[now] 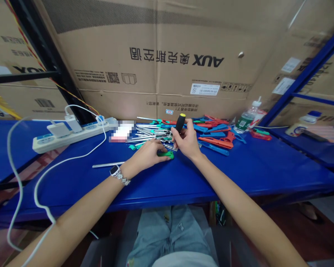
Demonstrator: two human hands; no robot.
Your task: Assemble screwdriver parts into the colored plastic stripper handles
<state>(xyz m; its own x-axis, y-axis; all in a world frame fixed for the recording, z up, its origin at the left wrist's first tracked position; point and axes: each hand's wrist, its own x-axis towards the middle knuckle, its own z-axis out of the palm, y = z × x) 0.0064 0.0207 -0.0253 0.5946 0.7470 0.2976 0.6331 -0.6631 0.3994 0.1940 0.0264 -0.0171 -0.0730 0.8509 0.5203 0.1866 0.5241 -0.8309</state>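
Observation:
My right hand [187, 139] is closed around a screwdriver [180, 123] with a black handle and a yellow end, held nearly upright. The screwdriver's tip points down at a green plastic piece [169, 154] on the blue table. With its fingers pressed on that piece, my left hand [149, 154] holds it against the tabletop. A watch sits on my left wrist. Beside the left hand lies a thin metal rod [107, 165], its right end hidden behind the hand. Just beyond both hands is a pile of metal rods [147, 130] with teal ends.
Red and blue plastic parts [218, 139] lie heaped at the right of the pile. A power strip [69, 135] with plugs and white cables is on the left. A bottle [246, 118] stands at the back right. A large cardboard box [161, 81] walls off the rear.

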